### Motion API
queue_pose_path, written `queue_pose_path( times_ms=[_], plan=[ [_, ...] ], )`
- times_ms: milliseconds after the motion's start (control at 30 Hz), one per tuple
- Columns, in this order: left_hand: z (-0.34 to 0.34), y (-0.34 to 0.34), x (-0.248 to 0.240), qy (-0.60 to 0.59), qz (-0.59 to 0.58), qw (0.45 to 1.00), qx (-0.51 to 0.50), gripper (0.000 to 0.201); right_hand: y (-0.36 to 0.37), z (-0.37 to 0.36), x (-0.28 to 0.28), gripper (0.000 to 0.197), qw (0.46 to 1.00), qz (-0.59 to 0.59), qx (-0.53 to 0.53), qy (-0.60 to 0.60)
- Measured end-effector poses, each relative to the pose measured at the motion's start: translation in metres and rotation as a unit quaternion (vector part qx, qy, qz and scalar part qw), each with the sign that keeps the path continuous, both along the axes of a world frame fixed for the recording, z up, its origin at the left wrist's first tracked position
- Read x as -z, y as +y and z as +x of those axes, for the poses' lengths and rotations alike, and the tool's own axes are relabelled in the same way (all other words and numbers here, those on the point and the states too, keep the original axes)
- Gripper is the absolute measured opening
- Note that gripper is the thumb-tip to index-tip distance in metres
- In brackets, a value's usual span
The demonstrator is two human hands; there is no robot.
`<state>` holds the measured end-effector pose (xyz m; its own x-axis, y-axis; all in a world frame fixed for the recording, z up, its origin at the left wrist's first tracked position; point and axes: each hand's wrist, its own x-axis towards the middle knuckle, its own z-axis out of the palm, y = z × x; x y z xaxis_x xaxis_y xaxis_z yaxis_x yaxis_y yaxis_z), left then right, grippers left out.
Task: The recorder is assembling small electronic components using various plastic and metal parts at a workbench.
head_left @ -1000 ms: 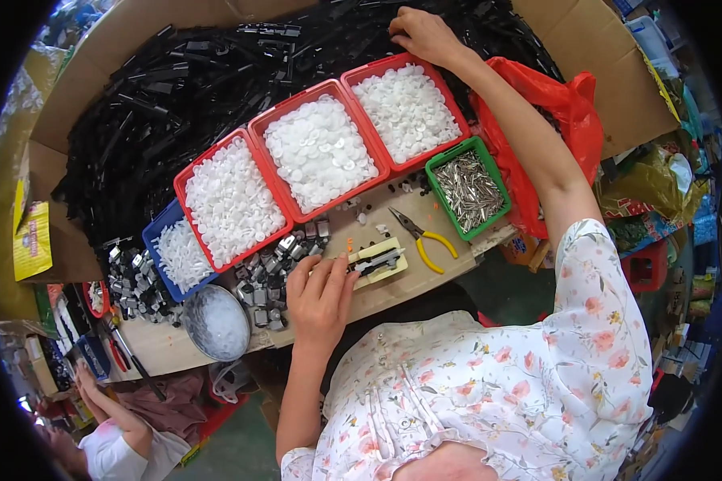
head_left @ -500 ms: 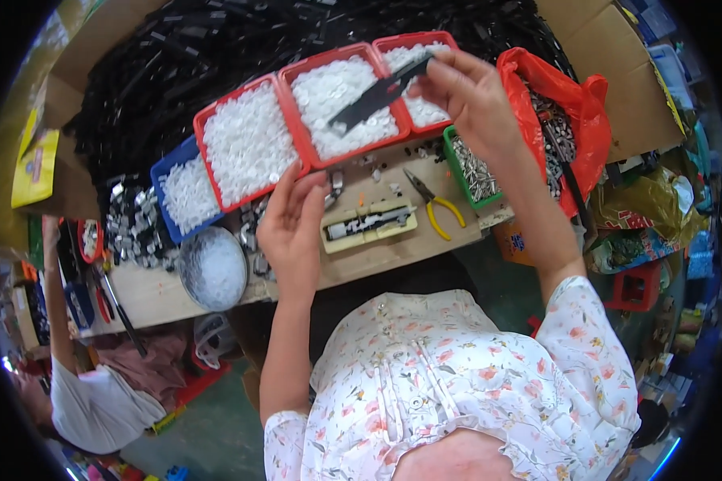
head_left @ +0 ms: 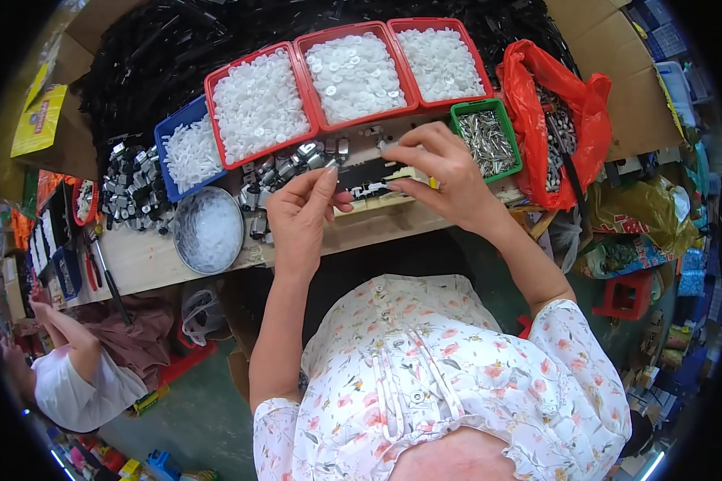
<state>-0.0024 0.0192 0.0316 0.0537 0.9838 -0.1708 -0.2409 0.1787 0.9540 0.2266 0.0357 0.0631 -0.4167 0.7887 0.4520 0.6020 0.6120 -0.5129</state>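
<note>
A flat black plastic piece (head_left: pixel 367 172) spans the gap between my two hands, over the cream block-shaped holder (head_left: pixel 381 202) at the table's front edge. My left hand (head_left: pixel 301 210) is closed, thumb and fingers pinching the piece's left end. At its other end, my right hand (head_left: pixel 445 172) curls thumb and fingers about the edge. Small white parts (head_left: pixel 369 190) show along the piece's lower side; whether they touch it I cannot tell. My right hand mostly covers the yellow-handled pliers.
Three red trays (head_left: pixel 319 128) of white plastic pieces stand behind my hands. A blue tray (head_left: pixel 165 164) and round metal bowl (head_left: pixel 208 230) are left; a green basket (head_left: pixel 514 138) of metal pins and red bag (head_left: pixel 594 144) are right. Another person (head_left: pixel 84 377) sits at far left.
My right hand has brought the black piece down and toward me from above the red trays to the holder. My left hand has moved in and now grips its left end.
</note>
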Motion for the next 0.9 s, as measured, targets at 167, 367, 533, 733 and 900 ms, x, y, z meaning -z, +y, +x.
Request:
queue_pose_path(
  times_ms=[167, 367, 533, 733, 900],
  plan=[
    [0.0, -0.004, 0.002, 0.001, -0.035, 0.999, 0.016, 0.024, -0.005, 0.002, 0.009, 0.035, 0.999, -0.011, -0.014, -0.046],
    [-0.004, -0.007, 0.001, 0.094, -0.013, 0.996, -0.001, 0.027, -0.004, 0.005, 0.022, 0.036, 0.998, -0.048, -0.029, -0.02],
    [-0.023, -0.012, 0.013, 0.222, 0.115, 0.965, -0.075, 0.03, -0.007, 0.006, 0.042, 0.038, 0.995, -0.102, -0.008, -0.013],
    [-0.025, -0.018, 0.004, 0.31, 0.148, 0.934, -0.102, 0.024, -0.004, 0.0, 0.05, 0.037, 0.994, -0.105, -0.011, -0.038],
    [-0.022, -0.02, 0.007, 0.354, 0.178, 0.914, -0.087, 0.022, -0.004, -0.005, 0.05, 0.037, 0.992, -0.113, -0.001, -0.061]
  ],
)
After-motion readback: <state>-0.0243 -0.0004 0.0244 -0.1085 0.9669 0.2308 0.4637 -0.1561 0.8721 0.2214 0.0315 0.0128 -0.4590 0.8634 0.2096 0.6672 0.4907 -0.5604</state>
